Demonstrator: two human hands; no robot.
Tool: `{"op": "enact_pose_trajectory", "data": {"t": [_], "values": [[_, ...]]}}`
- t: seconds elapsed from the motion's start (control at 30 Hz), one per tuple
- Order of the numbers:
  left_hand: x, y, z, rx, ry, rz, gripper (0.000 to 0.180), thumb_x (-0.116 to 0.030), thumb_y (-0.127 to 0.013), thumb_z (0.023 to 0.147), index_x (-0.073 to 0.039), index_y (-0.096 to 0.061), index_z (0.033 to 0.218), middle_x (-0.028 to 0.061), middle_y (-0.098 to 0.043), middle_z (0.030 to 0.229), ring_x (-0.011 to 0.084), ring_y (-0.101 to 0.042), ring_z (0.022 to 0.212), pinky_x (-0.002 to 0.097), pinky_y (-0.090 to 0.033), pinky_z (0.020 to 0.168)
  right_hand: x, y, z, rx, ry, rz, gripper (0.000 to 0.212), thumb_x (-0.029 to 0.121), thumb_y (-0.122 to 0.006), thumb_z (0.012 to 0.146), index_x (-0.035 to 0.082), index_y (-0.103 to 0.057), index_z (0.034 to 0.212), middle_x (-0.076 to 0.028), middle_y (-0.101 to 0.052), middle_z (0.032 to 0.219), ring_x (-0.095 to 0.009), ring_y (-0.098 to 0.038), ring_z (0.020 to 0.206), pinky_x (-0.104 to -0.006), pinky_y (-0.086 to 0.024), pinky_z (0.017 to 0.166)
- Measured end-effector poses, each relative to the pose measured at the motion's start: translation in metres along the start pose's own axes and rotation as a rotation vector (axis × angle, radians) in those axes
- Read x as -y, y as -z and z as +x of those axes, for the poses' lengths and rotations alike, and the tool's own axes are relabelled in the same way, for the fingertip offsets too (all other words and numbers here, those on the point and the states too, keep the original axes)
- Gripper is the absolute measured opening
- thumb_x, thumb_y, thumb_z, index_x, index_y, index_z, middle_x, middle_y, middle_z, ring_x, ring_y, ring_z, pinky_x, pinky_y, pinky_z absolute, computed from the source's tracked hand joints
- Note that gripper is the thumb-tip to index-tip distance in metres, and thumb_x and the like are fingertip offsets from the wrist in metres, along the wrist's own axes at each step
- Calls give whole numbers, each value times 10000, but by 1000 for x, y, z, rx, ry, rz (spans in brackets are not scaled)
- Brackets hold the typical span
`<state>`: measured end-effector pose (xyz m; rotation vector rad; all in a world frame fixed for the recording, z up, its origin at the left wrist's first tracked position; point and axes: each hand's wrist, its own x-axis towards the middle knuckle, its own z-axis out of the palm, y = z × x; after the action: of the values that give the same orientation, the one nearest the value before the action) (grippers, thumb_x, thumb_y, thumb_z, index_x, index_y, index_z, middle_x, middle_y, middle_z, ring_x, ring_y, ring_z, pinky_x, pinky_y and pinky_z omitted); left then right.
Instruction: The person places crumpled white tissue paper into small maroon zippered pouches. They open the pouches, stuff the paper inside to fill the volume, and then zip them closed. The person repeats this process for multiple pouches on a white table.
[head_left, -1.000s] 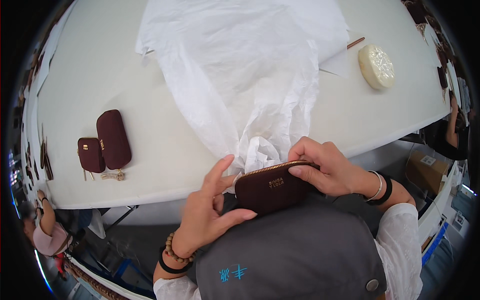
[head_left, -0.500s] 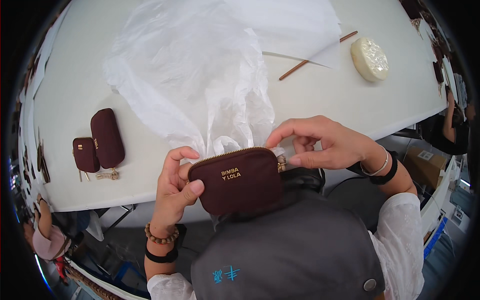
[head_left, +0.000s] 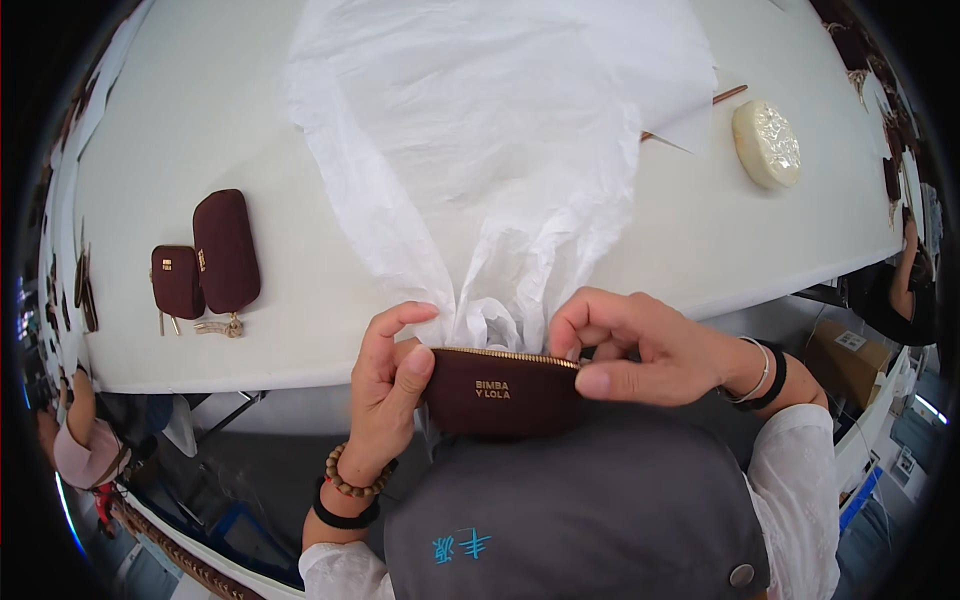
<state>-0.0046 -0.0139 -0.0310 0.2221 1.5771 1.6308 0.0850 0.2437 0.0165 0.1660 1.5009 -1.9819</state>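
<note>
A dark maroon zip pouch (head_left: 495,412) with gold lettering is held against my apron, just off the table's near edge. My left hand (head_left: 385,378) grips its upper left corner, with the thumb in front and other fingers behind; the index finger sticks up. At the right end of the gold zip edge, my right hand (head_left: 645,350) is closed, thumb and bent fingers on the corner. White tissue paper (head_left: 490,150) spreads over the table and bunches right behind the zip edge. Whether it goes inside the pouch is hidden by the front panel.
On the table at left lie a small maroon pouch (head_left: 177,283) and a larger one (head_left: 228,250), both with zip pulls. A thin brown stick (head_left: 730,94) is partly under the tissue. Beside it sits a cream, plastic-wrapped round block (head_left: 768,145). Other people's arms show at both edges.
The pouch has moved slightly right and down, its zip edge tilted so less of the front shows. My right hand has come down onto the zip's right end. The tissue now appears further right.
</note>
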Motion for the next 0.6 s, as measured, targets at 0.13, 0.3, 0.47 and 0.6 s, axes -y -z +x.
{"op": "enact_pose_trajectory", "data": {"t": [0.13, 0.3, 0.47, 0.6], "values": [[13, -7, 2, 30, -169, -248, 353, -192, -501, 984, -36, -396, 1283, 7, -585, 761, 12, -447, 587, 151, -339, 521, -31, -6, 10, -62, 136, 150, 158, 81, -540, 944, 73, -385, 968, -14, -528, 869, -18, -418, 671, -181, -356, 570], [4, 27, -1, -50, -384, 295, 400, -100, -584, 915, -57, -444, 1287, 126, -611, 1076, 60, -534, 649, 170, -396, 497, -35, 22, 9, -175, 150, -3, 152, 90, -553, 941, 80, -402, 959, 49, -475, 714, -5, -362, 609, -174, -309, 547], [-13, 27, 27, -18, -1024, 1482, 511, -44, -702, 699, -166, -630, 1190, 49, -568, 1235, 134, -514, 792, 241, -381, 616, -34, 12, 16, -139, 208, -122, 134, 91, -547, 940, 50, -428, 985, 40, -469, 662, -22, -353, 567, -194, -305, 524], [0, 24, 26, -159, -1053, 1414, 439, -24, -708, 654, -164, -699, 1071, 17, -622, 1109, 138, -511, 745, 266, -362, 619, -38, 4, 8, -241, 251, -202, 132, 76, -545, 927, 49, -435, 995, 13, -449, 603, -64, -373, 542, -232, -332, 526]]}}
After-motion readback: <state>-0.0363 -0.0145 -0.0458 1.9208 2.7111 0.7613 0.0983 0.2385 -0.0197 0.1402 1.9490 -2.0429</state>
